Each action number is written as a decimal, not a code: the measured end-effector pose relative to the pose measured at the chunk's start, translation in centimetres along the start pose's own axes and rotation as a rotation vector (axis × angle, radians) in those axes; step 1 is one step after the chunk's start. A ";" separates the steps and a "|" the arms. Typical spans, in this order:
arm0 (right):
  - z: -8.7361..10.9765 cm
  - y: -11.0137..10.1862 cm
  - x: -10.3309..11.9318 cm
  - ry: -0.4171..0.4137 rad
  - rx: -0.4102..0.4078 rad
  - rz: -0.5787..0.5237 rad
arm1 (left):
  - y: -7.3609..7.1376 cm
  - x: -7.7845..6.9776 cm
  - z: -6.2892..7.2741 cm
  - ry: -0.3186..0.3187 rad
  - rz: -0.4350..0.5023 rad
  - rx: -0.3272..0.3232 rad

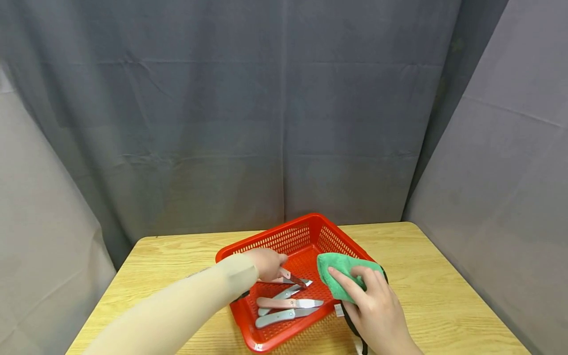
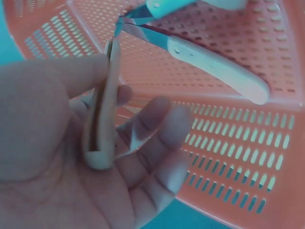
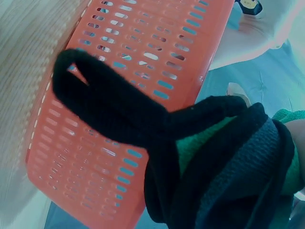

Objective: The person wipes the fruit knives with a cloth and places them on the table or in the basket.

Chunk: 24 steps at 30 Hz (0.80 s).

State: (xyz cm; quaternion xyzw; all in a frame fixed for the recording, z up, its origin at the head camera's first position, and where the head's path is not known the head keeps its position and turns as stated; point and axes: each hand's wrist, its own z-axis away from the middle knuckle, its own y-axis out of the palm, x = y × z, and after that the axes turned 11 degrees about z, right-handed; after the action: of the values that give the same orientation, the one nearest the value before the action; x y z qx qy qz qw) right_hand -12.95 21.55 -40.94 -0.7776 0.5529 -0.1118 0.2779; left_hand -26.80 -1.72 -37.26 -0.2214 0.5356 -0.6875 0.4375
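Note:
My left hand [image 1: 265, 265] reaches over the left side of a red plastic basket [image 1: 254, 345]. It pinches the pink handle of a folding fruit knife [image 2: 102, 119]; the slot along the handle shows in the left wrist view, and the blade points down into the basket. Below lie several opened knives, among them a pink-handled knife [image 1: 290, 303] and a light blue knife [image 1: 284, 317] at the near side. My right hand [image 1: 374, 303] grips a bunched green cloth [image 1: 339, 266] over the basket's right rim. The cloth's black edging and hanging loop [image 3: 109, 100] fill the right wrist view.
The basket stands on a light wooden table [image 1: 443, 286], with slotted walls all round. A grey curtain [image 1: 222, 123] hangs behind the table, and pale cloth panels [image 1: 501, 162] flank it on both sides.

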 end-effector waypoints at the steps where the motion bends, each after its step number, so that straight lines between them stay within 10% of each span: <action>1: 0.0 0.0 0.0 -0.002 0.001 -0.002 | 0.0 0.0 -0.1 -0.010 -0.015 0.010; 12: 0.2 0.0 -0.2 0.006 0.010 -0.015 | 0.3 -0.2 -0.3 0.029 -0.373 -0.009; 24: 0.2 0.0 -0.3 0.018 0.001 -0.035 | -0.6 1.2 -1.1 -0.040 -0.196 -0.086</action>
State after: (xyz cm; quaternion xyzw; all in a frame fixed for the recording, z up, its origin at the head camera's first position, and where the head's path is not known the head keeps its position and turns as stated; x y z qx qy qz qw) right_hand -12.92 21.89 -41.07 -0.7861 0.5415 -0.1239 0.2710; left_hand -28.49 -2.06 -37.26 -0.3049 0.5318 -0.6987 0.3687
